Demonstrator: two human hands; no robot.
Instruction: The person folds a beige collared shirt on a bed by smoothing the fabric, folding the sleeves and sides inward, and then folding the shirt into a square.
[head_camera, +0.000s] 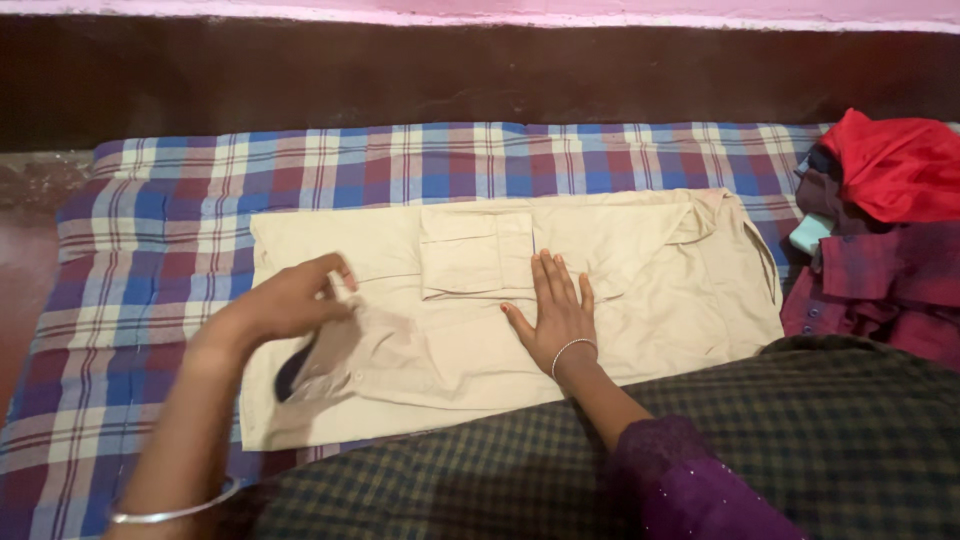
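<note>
Checked blanket (150, 210) margins frame beige trousers (640, 270); left hand (295, 298) lifts hem.

Beige trousers (600, 270) lie on a blue, maroon and white checked cloth (150, 230) beside a red garment (895, 165).

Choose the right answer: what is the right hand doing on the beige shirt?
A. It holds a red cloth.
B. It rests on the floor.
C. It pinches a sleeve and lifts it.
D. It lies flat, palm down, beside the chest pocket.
D: the right hand lies open and flat on the beige shirt, just below its chest pocket.
</note>
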